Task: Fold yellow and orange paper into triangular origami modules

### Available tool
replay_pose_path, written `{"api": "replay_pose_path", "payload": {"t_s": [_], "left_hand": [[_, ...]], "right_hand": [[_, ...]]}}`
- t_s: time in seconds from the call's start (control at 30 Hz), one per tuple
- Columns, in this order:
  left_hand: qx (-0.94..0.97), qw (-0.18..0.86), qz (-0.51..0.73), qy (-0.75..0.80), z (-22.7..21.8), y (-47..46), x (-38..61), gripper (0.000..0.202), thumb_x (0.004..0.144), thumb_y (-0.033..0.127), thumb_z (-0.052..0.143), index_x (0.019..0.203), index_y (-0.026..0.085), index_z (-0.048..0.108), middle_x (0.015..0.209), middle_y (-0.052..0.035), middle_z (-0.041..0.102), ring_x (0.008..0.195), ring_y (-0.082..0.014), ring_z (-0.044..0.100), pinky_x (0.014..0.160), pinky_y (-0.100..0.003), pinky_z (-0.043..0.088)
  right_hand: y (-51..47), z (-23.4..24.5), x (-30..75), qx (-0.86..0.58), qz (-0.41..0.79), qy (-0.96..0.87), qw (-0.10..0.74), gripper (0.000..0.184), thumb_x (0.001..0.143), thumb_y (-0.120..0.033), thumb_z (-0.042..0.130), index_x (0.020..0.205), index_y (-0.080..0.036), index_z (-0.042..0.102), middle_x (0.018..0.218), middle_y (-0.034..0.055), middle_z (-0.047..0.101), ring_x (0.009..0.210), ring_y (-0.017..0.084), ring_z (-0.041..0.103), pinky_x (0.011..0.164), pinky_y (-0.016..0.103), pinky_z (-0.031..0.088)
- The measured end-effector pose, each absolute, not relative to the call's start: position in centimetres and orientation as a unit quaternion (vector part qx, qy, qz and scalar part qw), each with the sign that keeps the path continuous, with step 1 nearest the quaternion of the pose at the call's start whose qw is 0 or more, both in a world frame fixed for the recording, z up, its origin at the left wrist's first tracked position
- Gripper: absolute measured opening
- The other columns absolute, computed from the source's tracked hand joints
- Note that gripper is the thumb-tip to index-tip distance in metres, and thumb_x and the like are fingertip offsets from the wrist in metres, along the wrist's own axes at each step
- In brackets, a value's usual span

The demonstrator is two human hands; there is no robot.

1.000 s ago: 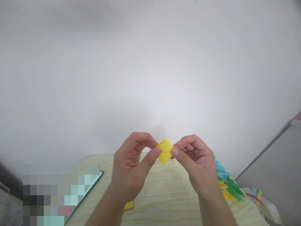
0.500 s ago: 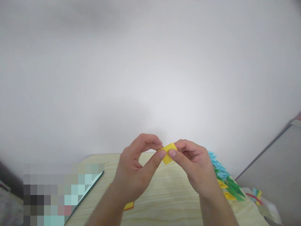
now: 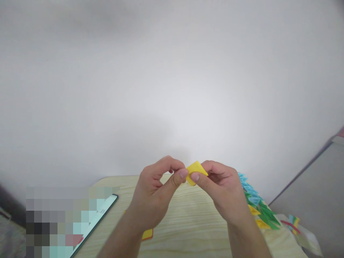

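Note:
A small folded piece of yellow paper (image 3: 197,167) is held up above the table, between my two hands. My left hand (image 3: 158,191) pinches its left corner with thumb and forefinger. From the other side, my right hand (image 3: 221,190) grips it, the thumb lying across the front face and the fingers behind, partly hidden. Below my left wrist, a yellow piece with a red-orange edge (image 3: 147,234) lies on the table, mostly covered by my forearm.
The light wood-grain table (image 3: 199,225) stands against a pale wall (image 3: 172,89). A dark-edged device with a bright screen (image 3: 103,211), partly pixelated, is at left. Blue folded paper pieces (image 3: 249,190), green ones (image 3: 267,215) and yellow ones (image 3: 262,224) line the right edge. Beyond lies a clear bag (image 3: 309,238).
The yellow paper has turned and shifted slightly right in my fingers. My left forefinger has closed down onto its corner beside the thumb. My right hand has barely moved.

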State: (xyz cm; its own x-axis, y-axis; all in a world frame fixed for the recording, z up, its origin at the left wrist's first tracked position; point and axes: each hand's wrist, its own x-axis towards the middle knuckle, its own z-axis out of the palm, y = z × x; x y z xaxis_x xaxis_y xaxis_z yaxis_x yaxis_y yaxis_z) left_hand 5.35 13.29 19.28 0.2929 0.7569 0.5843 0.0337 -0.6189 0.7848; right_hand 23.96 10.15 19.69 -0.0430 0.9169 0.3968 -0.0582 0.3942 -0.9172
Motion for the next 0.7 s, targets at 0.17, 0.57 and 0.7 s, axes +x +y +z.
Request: {"api": "replay_pose_path", "payload": {"t_s": [0.17,0.57,0.7], "left_hand": [[0.730,0.378,0.508,0.256,19.45,13.34,5.04,0.019,0.101,0.032,0.065,0.085,0.022,0.068,0.079,0.0015,0.062,0.079,-0.0145,0.054,0.078,-0.030,0.042],[0.759,0.294,0.488,0.314,19.58,13.30,5.69,0.010,0.093,0.020,0.069,0.082,0.022,0.070,0.077,0.0028,0.063,0.076,-0.0134,0.056,0.075,-0.030,0.042],[0.731,0.288,0.530,0.319,19.59,13.27,5.66,0.017,0.094,0.019,0.066,0.108,0.028,0.069,0.071,0.0060,0.055,0.070,-0.0128,0.052,0.072,-0.030,0.042]], "right_hand": [[9.90,20.05,24.00,-0.363,0.415,-0.587,0.593,0.011,0.089,-0.028,0.081,0.081,-0.020,0.079,0.076,0.0008,0.075,0.071,0.014,0.062,0.066,0.026,0.048],[10.18,19.46,23.47,-0.373,0.314,-0.610,0.624,0.006,0.094,-0.027,0.074,0.090,-0.023,0.076,0.086,0.0008,0.076,0.082,0.018,0.068,0.078,0.031,0.053],[10.34,19.40,23.65,-0.422,0.109,-0.667,0.604,0.011,0.090,-0.018,0.073,0.081,-0.022,0.070,0.077,-0.0018,0.068,0.072,0.015,0.062,0.070,0.030,0.047]]}}
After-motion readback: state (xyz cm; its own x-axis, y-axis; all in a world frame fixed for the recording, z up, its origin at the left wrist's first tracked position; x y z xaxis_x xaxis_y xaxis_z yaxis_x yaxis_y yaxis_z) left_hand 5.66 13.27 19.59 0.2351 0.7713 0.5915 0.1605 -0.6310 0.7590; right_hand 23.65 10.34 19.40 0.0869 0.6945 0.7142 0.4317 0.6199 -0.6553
